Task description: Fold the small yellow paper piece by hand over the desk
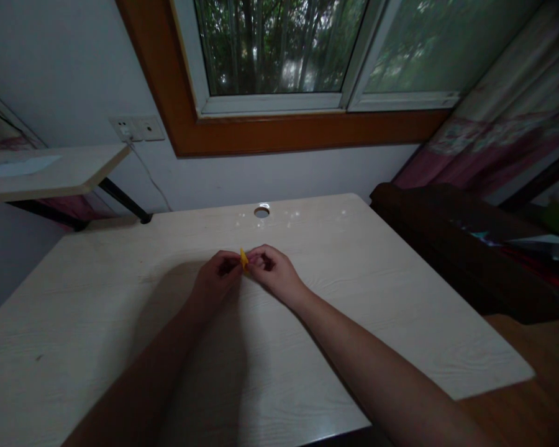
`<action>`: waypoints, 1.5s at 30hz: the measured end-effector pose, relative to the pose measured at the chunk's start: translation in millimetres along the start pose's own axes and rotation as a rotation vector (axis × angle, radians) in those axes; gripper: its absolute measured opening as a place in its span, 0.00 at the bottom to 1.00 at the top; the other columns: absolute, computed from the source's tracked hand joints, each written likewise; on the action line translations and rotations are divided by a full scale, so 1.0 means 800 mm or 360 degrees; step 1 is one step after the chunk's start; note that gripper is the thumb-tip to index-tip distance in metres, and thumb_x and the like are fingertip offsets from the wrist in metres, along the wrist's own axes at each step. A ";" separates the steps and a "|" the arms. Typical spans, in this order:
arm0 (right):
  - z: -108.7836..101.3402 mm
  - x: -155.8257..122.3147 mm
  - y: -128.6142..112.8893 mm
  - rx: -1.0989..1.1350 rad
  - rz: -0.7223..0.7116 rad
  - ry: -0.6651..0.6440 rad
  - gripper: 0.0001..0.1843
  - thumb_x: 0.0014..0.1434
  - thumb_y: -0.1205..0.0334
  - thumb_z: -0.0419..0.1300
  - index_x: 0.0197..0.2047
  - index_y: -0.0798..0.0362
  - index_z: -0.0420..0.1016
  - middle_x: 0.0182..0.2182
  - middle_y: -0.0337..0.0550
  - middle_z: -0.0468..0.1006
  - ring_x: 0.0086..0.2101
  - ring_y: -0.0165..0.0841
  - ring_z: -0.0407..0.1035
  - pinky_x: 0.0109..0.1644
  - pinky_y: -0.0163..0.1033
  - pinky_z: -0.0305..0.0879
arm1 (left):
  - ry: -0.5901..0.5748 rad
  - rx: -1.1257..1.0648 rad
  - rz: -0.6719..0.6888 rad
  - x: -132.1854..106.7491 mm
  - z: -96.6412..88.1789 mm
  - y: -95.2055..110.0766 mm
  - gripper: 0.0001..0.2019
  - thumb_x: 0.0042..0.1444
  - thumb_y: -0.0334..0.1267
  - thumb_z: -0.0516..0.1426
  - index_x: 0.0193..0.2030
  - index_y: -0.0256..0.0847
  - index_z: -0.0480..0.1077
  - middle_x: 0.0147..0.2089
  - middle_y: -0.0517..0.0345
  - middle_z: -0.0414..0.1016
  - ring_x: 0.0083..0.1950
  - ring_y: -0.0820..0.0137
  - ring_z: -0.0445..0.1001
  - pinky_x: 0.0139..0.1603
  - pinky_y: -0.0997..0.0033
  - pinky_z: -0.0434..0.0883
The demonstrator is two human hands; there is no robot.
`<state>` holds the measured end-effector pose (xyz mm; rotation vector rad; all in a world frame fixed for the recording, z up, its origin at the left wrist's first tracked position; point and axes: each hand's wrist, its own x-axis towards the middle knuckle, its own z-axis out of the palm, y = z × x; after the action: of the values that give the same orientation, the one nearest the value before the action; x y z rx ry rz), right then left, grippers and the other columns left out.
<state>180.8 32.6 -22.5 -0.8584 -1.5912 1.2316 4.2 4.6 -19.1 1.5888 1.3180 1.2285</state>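
A small yellow piece (243, 257), perhaps folded paper, is pinched between my two hands over the middle of the desk (354, 298). My left hand (217, 273) grips its left side between thumb and fingertips. From the right, the thumb and fingers of my right hand (274, 270) close on the same piece. Fingertips cover much of it, so its full shape is hidden. Both forearms reach in from the bottom of the view.
A round cable hole (261, 212) lies near the desk's back edge. At the left stands a raised shelf (74, 177) on black legs. A white cord (149, 174) hangs from the wall socket (137, 128). Dark brown furniture (428, 230) borders the desk's right side.
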 end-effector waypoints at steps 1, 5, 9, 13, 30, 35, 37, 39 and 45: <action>0.000 0.000 0.000 0.0012 0.0002 -0.0005 0.13 0.56 0.55 0.65 0.42 0.52 0.76 0.30 0.39 0.72 0.28 0.27 0.63 0.31 0.33 0.59 | -0.0004 -0.0012 0.0001 0.000 0.000 0.000 0.10 0.54 0.40 0.61 0.42 0.42 0.71 0.39 0.57 0.76 0.39 0.69 0.75 0.43 0.70 0.71; -0.001 -0.001 -0.002 0.0024 -0.0004 -0.0019 0.11 0.55 0.58 0.65 0.41 0.52 0.76 0.30 0.38 0.71 0.28 0.26 0.62 0.32 0.33 0.58 | -0.0037 -0.0130 0.0022 -0.001 0.000 -0.001 0.13 0.54 0.40 0.61 0.46 0.42 0.71 0.39 0.58 0.75 0.39 0.70 0.74 0.42 0.71 0.71; -0.002 0.001 -0.006 0.0007 -0.0036 -0.0036 0.07 0.54 0.61 0.64 0.38 0.51 0.78 0.31 0.38 0.70 0.29 0.27 0.62 0.33 0.33 0.58 | -0.0094 -0.0197 0.0055 -0.003 0.000 0.003 0.12 0.57 0.39 0.59 0.48 0.42 0.71 0.40 0.57 0.75 0.38 0.71 0.73 0.40 0.71 0.71; -0.004 0.002 -0.008 -0.0051 -0.0050 -0.0027 0.07 0.56 0.62 0.62 0.38 0.50 0.79 0.33 0.40 0.72 0.31 0.29 0.64 0.35 0.35 0.60 | -0.0089 -0.0155 0.0098 -0.004 0.000 0.007 0.09 0.59 0.39 0.57 0.44 0.42 0.71 0.40 0.56 0.74 0.37 0.71 0.73 0.40 0.70 0.71; -0.004 0.002 -0.012 -0.0128 -0.0120 -0.0039 0.09 0.57 0.56 0.64 0.41 0.49 0.80 0.37 0.43 0.74 0.32 0.30 0.66 0.34 0.35 0.61 | 0.0011 -0.0106 0.0105 0.000 -0.002 0.003 0.06 0.57 0.40 0.59 0.37 0.40 0.70 0.36 0.58 0.72 0.36 0.71 0.72 0.39 0.70 0.70; -0.005 0.003 -0.004 -0.0181 -0.0122 -0.0046 0.09 0.58 0.56 0.63 0.41 0.49 0.80 0.35 0.42 0.76 0.33 0.31 0.68 0.37 0.37 0.63 | 0.0003 -0.0166 0.0013 0.002 -0.001 0.000 0.08 0.56 0.42 0.61 0.37 0.40 0.69 0.32 0.60 0.73 0.34 0.72 0.73 0.38 0.71 0.71; -0.005 0.003 -0.002 -0.0198 -0.0134 -0.0039 0.09 0.59 0.57 0.61 0.40 0.48 0.80 0.35 0.42 0.76 0.34 0.32 0.69 0.40 0.38 0.64 | 0.0004 -0.0181 -0.0009 0.003 -0.002 -0.001 0.09 0.55 0.43 0.61 0.37 0.40 0.70 0.33 0.59 0.74 0.34 0.71 0.73 0.38 0.70 0.72; -0.006 0.004 -0.001 -0.0207 -0.0141 -0.0033 0.08 0.60 0.58 0.61 0.40 0.48 0.80 0.35 0.42 0.76 0.35 0.32 0.69 0.40 0.38 0.64 | 0.0014 -0.0162 -0.0022 0.004 -0.002 -0.002 0.09 0.55 0.43 0.61 0.36 0.40 0.70 0.33 0.59 0.74 0.34 0.71 0.74 0.38 0.70 0.72; -0.006 0.002 -0.006 -0.0218 -0.0125 -0.0047 0.08 0.59 0.58 0.61 0.39 0.50 0.79 0.34 0.41 0.74 0.32 0.30 0.66 0.36 0.36 0.62 | 0.0025 -0.0088 0.0000 0.003 -0.002 -0.004 0.08 0.54 0.42 0.61 0.37 0.41 0.70 0.35 0.59 0.74 0.36 0.71 0.74 0.39 0.70 0.71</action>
<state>184.7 34.8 -17.3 -0.8585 -1.7322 1.0947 1.4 7.6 -20.8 1.5434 1.2831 1.2693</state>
